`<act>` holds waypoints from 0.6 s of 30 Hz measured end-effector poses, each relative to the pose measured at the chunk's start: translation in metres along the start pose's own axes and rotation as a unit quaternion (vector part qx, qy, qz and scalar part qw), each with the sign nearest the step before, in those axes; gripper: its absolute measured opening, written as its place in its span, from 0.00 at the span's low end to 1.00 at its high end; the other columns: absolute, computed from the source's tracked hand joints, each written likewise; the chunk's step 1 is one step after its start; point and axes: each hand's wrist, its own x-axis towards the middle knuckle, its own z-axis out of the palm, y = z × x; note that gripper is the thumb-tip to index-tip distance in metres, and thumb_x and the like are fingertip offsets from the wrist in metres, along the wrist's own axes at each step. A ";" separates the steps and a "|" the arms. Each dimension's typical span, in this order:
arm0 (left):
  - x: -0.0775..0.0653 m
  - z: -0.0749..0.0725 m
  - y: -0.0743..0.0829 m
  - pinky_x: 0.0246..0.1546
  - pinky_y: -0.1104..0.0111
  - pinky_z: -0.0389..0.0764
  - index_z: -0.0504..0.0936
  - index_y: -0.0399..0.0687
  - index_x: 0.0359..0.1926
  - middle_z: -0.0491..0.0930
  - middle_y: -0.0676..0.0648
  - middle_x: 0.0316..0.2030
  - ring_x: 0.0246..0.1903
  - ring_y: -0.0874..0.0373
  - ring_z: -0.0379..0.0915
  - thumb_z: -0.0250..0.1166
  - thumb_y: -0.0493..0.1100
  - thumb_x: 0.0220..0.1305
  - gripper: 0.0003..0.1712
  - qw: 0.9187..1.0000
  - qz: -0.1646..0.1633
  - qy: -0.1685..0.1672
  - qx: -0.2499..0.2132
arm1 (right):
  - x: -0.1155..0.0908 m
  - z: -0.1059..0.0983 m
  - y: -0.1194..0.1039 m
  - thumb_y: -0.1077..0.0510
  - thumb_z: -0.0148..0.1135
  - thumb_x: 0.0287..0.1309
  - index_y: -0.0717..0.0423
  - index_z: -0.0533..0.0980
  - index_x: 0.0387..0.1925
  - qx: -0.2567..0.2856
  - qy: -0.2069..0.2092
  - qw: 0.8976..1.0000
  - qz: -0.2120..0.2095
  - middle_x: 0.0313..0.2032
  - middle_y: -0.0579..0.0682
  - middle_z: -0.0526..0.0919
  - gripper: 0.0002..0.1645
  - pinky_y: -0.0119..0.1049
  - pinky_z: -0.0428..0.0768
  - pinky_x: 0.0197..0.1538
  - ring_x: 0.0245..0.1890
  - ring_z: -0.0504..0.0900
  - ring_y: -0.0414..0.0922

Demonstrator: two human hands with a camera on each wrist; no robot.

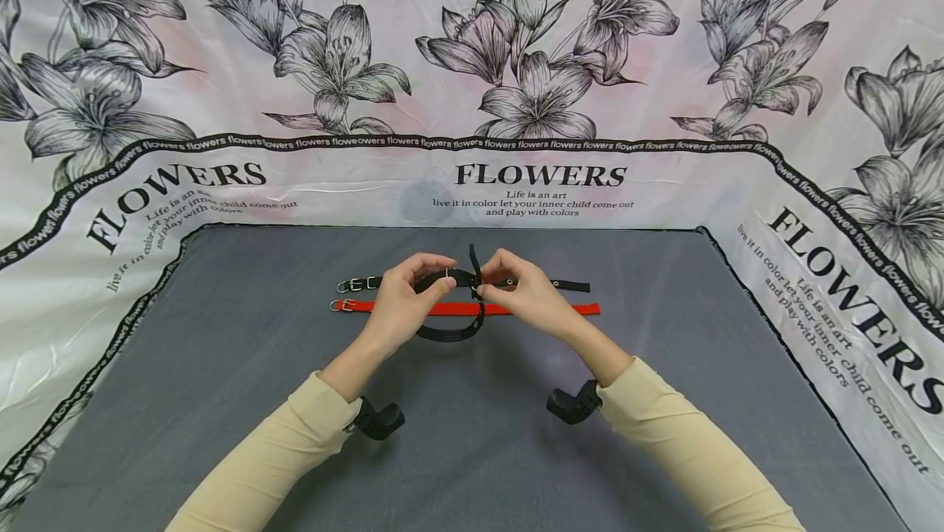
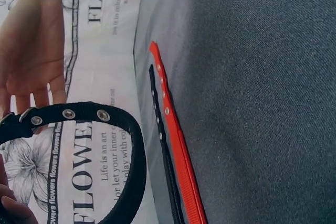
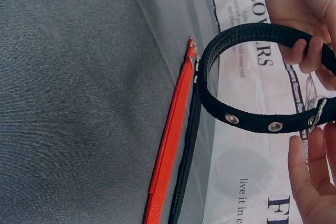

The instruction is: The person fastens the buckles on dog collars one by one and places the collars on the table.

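A black collar with metal eyelets is bent into a loop and held up over the table. My left hand pinches one side of it. My right hand pinches the strap near the metal hardware, and a strap end sticks up between the hands. In the left wrist view the looped collar shows its eyelets and a metal ring. The right wrist view also shows the collar, with fingers curled over its upper side. Fingers partly hide the buckle area.
Behind the loop, a red collar and a second black collar lie straight, side by side, on the grey tabletop. Their buckles point left. A flower-printed cloth rises behind the table. Black wrist cameras hang below both wrists.
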 end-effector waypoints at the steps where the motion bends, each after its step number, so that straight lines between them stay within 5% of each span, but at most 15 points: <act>1: -0.001 0.000 0.004 0.45 0.63 0.77 0.77 0.41 0.49 0.78 0.43 0.47 0.48 0.54 0.73 0.63 0.38 0.60 0.16 1.000 -0.003 0.001 0.003 | 0.000 0.001 0.001 0.62 0.59 0.58 0.57 0.72 0.38 -0.003 0.002 1.000 -0.005 0.40 0.53 0.79 0.07 0.41 0.78 0.44 0.42 0.77 0.47; 10: -0.006 -0.001 0.025 0.52 0.58 0.72 0.77 0.39 0.48 0.79 0.40 0.45 0.45 0.50 0.76 0.63 0.37 0.59 0.15 1.000 -0.013 -0.002 0.029 | -0.002 0.003 0.003 0.59 0.57 0.60 0.50 0.72 0.48 -0.034 0.057 0.995 -0.078 0.43 0.47 0.77 0.13 0.39 0.78 0.47 0.43 0.78 0.41; 18: 0.003 0.004 -0.003 0.57 0.58 0.67 0.79 0.44 0.47 0.79 0.45 0.42 0.44 0.54 0.75 0.65 0.41 0.58 0.16 0.999 -0.006 -0.008 0.031 | 0.001 0.004 -0.001 0.59 0.57 0.61 0.51 0.73 0.48 -0.023 0.096 0.988 -0.115 0.43 0.48 0.78 0.14 0.35 0.79 0.44 0.40 0.79 0.41</act>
